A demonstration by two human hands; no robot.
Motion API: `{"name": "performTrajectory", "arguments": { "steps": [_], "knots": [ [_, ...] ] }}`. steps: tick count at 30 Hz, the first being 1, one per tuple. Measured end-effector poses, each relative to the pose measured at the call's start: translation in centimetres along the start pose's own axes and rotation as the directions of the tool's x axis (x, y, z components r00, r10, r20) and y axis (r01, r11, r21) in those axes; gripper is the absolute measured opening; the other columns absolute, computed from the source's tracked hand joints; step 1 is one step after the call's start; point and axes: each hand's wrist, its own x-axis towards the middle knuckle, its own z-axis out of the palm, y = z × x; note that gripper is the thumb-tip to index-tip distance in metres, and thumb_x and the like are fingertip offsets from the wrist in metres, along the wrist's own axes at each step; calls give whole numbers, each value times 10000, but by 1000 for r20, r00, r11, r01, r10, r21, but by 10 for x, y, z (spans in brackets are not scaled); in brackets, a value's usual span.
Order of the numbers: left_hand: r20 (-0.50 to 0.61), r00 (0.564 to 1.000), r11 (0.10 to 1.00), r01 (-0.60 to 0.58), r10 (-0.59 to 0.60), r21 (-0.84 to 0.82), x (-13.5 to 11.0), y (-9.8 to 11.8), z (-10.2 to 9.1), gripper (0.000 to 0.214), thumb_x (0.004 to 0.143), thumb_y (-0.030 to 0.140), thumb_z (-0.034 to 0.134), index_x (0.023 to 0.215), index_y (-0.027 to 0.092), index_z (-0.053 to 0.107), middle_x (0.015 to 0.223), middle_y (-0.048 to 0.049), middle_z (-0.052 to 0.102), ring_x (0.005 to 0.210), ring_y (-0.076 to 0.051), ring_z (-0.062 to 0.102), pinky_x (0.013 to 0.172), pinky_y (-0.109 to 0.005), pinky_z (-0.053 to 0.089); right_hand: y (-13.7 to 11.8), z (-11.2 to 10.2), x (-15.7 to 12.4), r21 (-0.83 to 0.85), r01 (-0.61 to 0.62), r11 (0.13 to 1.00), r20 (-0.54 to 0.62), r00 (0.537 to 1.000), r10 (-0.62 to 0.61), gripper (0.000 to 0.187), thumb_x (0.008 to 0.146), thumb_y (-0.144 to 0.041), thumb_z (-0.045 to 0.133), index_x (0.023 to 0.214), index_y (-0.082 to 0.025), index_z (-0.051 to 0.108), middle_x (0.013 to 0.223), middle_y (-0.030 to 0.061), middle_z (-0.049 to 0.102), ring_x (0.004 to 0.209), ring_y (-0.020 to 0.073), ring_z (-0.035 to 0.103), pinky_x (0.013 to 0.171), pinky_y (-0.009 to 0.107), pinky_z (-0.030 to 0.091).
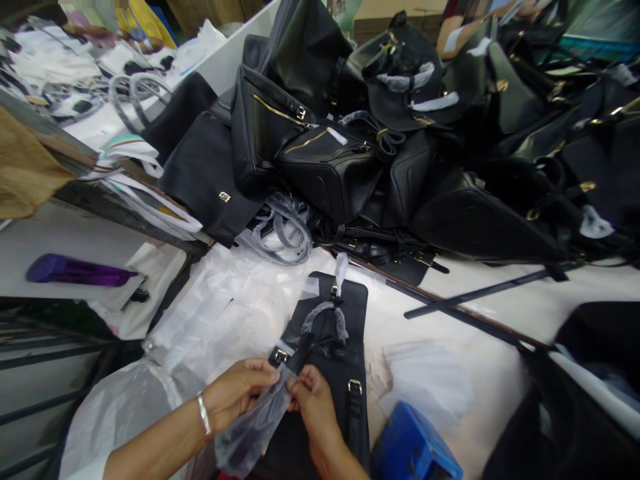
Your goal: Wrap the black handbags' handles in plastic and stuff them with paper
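Note:
A black backpack [356, 353] lies flat on the white work surface in front of me, with gold buckles on its straps and translucent wrap around its top handle [320, 313]. Over its left side, my left hand [245, 387] pinches a strip of transparent plastic film [257, 423] that hangs toward me. Just to the right, my right hand [314, 400] is closed on the same film, fingertips bent together. The film meets a black strap [301, 352] between the hands; how far it wraps around is hard to see.
Black bags [320, 167] are piled across the back. Loose white plastic sheets [235, 300] lie on the left, thin film sheets [425, 380] and a blue box [417, 443] on the right. A purple bottle [80, 270] sits at far left. Other people are partly visible behind.

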Motion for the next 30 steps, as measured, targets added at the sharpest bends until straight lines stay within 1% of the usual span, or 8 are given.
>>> {"name": "performTrajectory", "arguments": {
  "steps": [8,11,15,17,19,22,26,30],
  "knots": [
    [-163,985,998,-45,50,35,16,-12,4,246,535,197,767,672,145,569,575,-69,686,570,-250,677,569,-339,517,-2,4,-1,70,84,994,33,996,-86,193,670,-249,628,740,-180,462,583,-65,535,487,68,488,462,171,366],
    [-140,989,999,-43,45,20,14,-9,9,285,519,200,766,742,144,597,616,-61,694,578,-239,671,591,-343,507,-5,-3,2,-27,37,999,69,997,-35,246,654,-298,654,734,-186,450,560,-70,527,440,71,481,427,180,377],
    [-76,993,987,-79,90,142,8,-2,16,257,546,252,761,721,121,626,614,-47,674,534,-157,598,539,-255,421,-19,-22,6,-209,-60,976,129,988,88,309,698,-415,637,820,-185,471,616,-27,581,465,122,555,432,221,426],
    [-115,981,968,-126,153,216,8,0,17,254,544,266,756,710,123,628,580,-5,639,498,-108,529,508,-217,353,-32,-32,6,-362,1,932,61,998,23,282,781,-428,565,897,-178,503,694,13,615,543,156,605,480,253,460],
    [-127,972,949,-158,198,273,9,1,18,235,545,270,738,690,126,622,553,22,605,488,-88,485,508,-206,316,-45,-39,4,-588,151,794,9,984,-180,212,865,-373,488,950,-184,534,767,35,634,644,174,633,576,280,487],
    [-132,972,938,-145,194,314,9,3,19,198,546,269,703,646,135,598,515,45,557,466,-74,431,500,-207,275,-62,-43,4,-846,318,428,115,893,-435,232,922,-230,420,1123,-211,533,965,64,651,855,188,643,750,296,478],
    [-164,970,941,-122,181,315,7,4,20,221,559,305,712,639,144,583,498,66,506,455,-63,376,492,-210,237,-76,-41,12,-958,285,25,248,873,-419,308,914,-116,412,1152,-252,552,1010,54,637,874,175,633,723,255,444],
    [-144,970,937,-141,194,318,11,2,16,232,590,333,713,644,147,584,532,48,529,484,-79,405,508,-218,264,-86,-43,21,-938,300,-172,342,878,-336,209,928,-150,442,1004,-263,602,890,20,629,829,161,619,685,238,407]
  ]
}}
